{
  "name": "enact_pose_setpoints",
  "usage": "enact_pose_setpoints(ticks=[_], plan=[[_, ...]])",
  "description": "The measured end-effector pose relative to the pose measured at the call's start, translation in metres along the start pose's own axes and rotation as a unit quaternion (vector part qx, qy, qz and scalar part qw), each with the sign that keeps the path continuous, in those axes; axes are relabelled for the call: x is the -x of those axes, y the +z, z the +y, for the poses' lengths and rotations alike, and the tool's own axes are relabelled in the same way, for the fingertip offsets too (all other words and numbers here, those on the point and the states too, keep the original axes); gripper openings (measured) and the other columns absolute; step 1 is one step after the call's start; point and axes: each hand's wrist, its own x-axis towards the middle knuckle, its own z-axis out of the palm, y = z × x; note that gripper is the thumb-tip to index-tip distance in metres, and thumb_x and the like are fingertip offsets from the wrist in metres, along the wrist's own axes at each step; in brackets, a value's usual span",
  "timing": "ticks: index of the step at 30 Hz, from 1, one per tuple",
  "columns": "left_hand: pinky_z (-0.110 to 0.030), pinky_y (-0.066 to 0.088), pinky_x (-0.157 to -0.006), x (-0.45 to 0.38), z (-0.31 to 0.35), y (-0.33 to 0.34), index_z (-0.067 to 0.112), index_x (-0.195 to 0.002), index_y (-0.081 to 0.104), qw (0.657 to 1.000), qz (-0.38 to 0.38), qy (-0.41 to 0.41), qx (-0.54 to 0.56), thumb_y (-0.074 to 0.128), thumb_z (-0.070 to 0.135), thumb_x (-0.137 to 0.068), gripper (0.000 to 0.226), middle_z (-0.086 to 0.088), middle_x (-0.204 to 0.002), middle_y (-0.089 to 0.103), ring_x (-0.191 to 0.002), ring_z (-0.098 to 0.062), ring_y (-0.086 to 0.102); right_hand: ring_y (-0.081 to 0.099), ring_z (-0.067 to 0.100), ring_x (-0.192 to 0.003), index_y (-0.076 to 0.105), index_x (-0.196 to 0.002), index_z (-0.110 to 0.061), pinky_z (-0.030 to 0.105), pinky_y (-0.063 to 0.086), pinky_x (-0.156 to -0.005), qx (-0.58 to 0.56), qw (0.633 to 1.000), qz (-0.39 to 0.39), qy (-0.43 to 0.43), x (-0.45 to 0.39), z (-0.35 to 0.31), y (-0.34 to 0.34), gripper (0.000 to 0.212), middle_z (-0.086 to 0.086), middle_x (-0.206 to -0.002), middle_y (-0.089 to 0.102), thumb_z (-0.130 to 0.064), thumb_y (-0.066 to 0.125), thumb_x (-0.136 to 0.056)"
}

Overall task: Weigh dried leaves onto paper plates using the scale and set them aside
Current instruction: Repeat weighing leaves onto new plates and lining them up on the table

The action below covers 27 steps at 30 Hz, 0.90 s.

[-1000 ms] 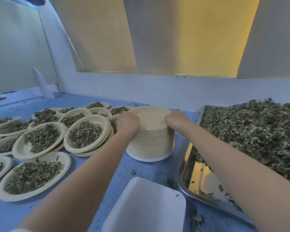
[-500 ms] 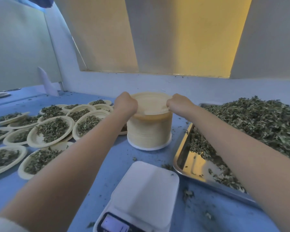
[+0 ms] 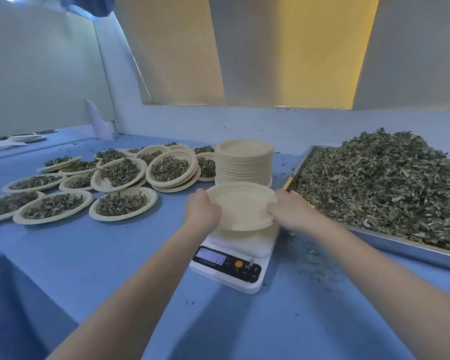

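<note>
Both hands hold one empty paper plate (image 3: 240, 206) by its opposite edges: my left hand (image 3: 203, 210) curls around the left rim, my right hand (image 3: 291, 211) around the right rim. A second ago these same hands were up at the top of the plate stack (image 3: 244, 161), working the top plate loose. Now the plate is off the stack and sits low over the white platform of the scale (image 3: 231, 258); I cannot tell whether it rests on it or hangs just above. The scale's lit display faces me, its reading too blurred to make out.

I judge this means a fresh weighing round is starting: plate down first, leaves next.

Dried leaves (image 3: 379, 188) are heaped high in a metal tray (image 3: 405, 249) just right of the scale, its near rim close beside my right wrist. Filled plates (image 3: 122, 172) crowd the blue table (image 3: 102, 255) to the left and behind, some overlapping, the nearest one well apart from my left hand. The stack stands directly behind the scale, near the held plate's far edge. Bare blue surface lies open to the left and front of the scale, speckled with leaf crumbs.
</note>
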Motion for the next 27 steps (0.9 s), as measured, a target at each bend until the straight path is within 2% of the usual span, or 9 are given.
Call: enact_pose_setpoints(ticks=[6,10,11,14,15,17,19,23,27], plan=[[-0.035,0.041,-0.087,0.003,-0.022,0.008,0.005,-0.139,0.034,0.999,-0.03,-0.036,-0.009,0.038,0.002,-0.088,0.051,-0.013,-0.137,0.042,-0.116,-0.028,0.046,0.048,0.031,-0.108,0.047,-0.114,-0.006,0.036,0.033,-0.08,0.061,0.998,0.015,0.001,0.007,0.011,0.024,0.031,0.012,-0.111,0.051,-0.026,0.038,-0.091],[-0.034,0.038,-0.098,-0.003,-0.031,0.003,0.015,-0.148,0.024,0.997,-0.036,-0.047,0.047,0.051,0.019,-0.09,0.064,-0.007,-0.149,0.034,-0.131,-0.026,0.038,0.047,0.03,-0.112,0.043,-0.127,-0.005,0.037,0.037,-0.086,0.03,0.999,0.034,-0.003,0.007,0.015,0.024,0.044,0.011,-0.12,0.051,-0.036,0.035,-0.097],[-0.035,0.038,-0.099,-0.006,-0.033,0.001,0.016,-0.148,0.025,0.996,-0.03,-0.048,0.064,0.053,0.023,-0.091,0.064,-0.007,-0.15,0.033,-0.129,-0.025,0.04,0.046,0.028,-0.111,0.045,-0.124,-0.008,0.037,0.037,-0.086,0.014,0.999,0.032,0.001,0.007,0.014,0.023,0.042,0.007,-0.116,0.051,-0.038,0.034,-0.098],[-0.032,0.035,-0.089,-0.014,-0.038,-0.005,0.017,-0.145,0.032,0.993,-0.016,-0.053,0.108,0.055,0.028,-0.091,0.059,-0.005,-0.148,0.037,-0.122,-0.022,0.043,0.034,0.02,-0.092,0.035,-0.082,-0.026,0.033,0.027,-0.075,-0.019,0.999,0.047,0.001,0.005,0.013,0.024,0.023,-0.011,-0.079,0.032,-0.042,0.033,-0.098],[-0.032,0.033,-0.091,-0.016,-0.039,-0.006,0.017,-0.143,0.036,0.991,-0.012,-0.052,0.12,0.055,0.028,-0.091,0.056,-0.004,-0.146,0.039,-0.126,-0.023,0.042,0.035,0.02,-0.094,0.034,-0.08,-0.03,0.033,0.028,-0.077,-0.031,0.999,0.045,0.001,0.005,0.013,0.025,0.023,-0.014,-0.081,0.033,-0.044,0.033,-0.098],[-0.033,0.033,-0.098,-0.017,-0.044,-0.005,0.017,-0.139,0.043,0.99,0.003,-0.038,0.135,0.055,0.025,-0.091,0.05,-0.002,-0.142,0.045,-0.129,-0.022,0.042,0.041,0.027,-0.12,0.049,-0.119,-0.022,0.037,0.033,-0.094,-0.044,0.999,0.029,-0.008,0.006,0.012,0.027,0.036,-0.005,-0.121,0.051,-0.047,0.033,-0.097],[-0.031,0.034,-0.098,-0.014,-0.047,-0.002,0.017,-0.136,0.048,0.99,0.019,-0.016,0.135,0.054,0.021,-0.091,0.045,0.0,-0.138,0.05,-0.126,-0.018,0.045,0.029,0.026,-0.138,0.03,-0.146,-0.011,0.037,0.025,-0.109,-0.036,0.999,0.036,-0.011,0.007,0.009,0.029,0.062,0.005,-0.15,0.034,-0.05,0.033,-0.098],[-0.026,0.036,-0.096,-0.01,-0.049,0.003,0.019,-0.129,0.053,0.988,0.028,0.018,0.148,0.054,0.016,-0.091,0.039,0.004,-0.13,0.056,-0.12,-0.012,0.05,0.031,0.023,-0.138,0.031,-0.146,-0.012,0.036,0.022,-0.111,-0.047,0.996,0.062,-0.038,0.003,0.008,0.032,0.063,0.003,-0.151,0.035,-0.051,0.035,-0.097],[-0.036,0.041,-0.101,-0.012,-0.049,0.002,0.022,-0.127,0.055,0.986,0.029,0.014,0.161,0.054,0.021,-0.09,0.037,0.007,-0.125,0.058,-0.113,-0.011,0.051,0.026,0.02,-0.141,0.028,-0.148,-0.017,0.037,0.023,-0.112,-0.093,0.993,0.065,-0.044,0.003,0.009,0.03,0.066,-0.001,-0.154,0.03,-0.055,0.037,-0.095]])
